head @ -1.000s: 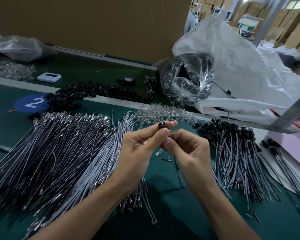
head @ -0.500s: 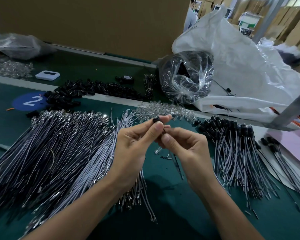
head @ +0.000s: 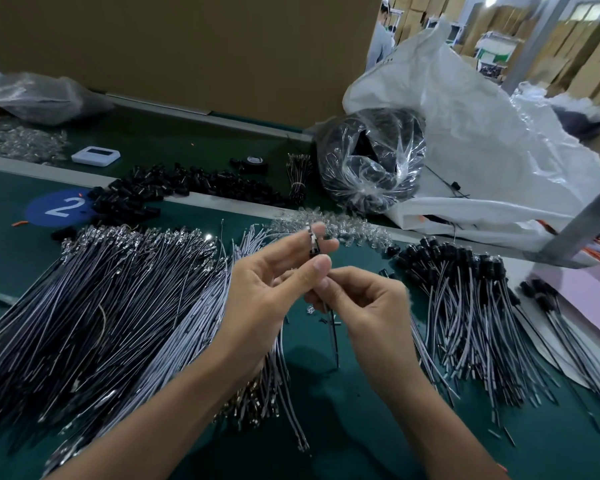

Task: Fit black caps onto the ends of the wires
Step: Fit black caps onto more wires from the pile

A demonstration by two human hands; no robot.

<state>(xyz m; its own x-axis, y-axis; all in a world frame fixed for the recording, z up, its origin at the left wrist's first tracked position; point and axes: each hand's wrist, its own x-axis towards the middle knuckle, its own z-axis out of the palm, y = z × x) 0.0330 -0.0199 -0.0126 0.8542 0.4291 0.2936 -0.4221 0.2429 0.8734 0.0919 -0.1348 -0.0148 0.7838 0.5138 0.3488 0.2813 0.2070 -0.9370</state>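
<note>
Small black plastic cap (head: 313,244), pinched end-on a second ago, now stands upright between the left hand's (head: 274,292) grasping fingers, above the green worktop (head: 326,427). The right hand's (head: 371,306) fingers pinch the thin grey wire (head: 335,344) just beneath. Seating looks underway. The cap is slender and glossy.

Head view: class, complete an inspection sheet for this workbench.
Surface: green mat, numbered blue disc.
Job's things: loose black caps; uncapped wires on the left; capped wires on the right.
Clutter: clear bag of black parts, white sack, white device.
Hands: left hand pinches a black cap in its fingers; right hand pinches a wire.
Cables: nothing seen beyond the job's wires.
Surroundings: cardboard wall, stacked boxes.
</note>
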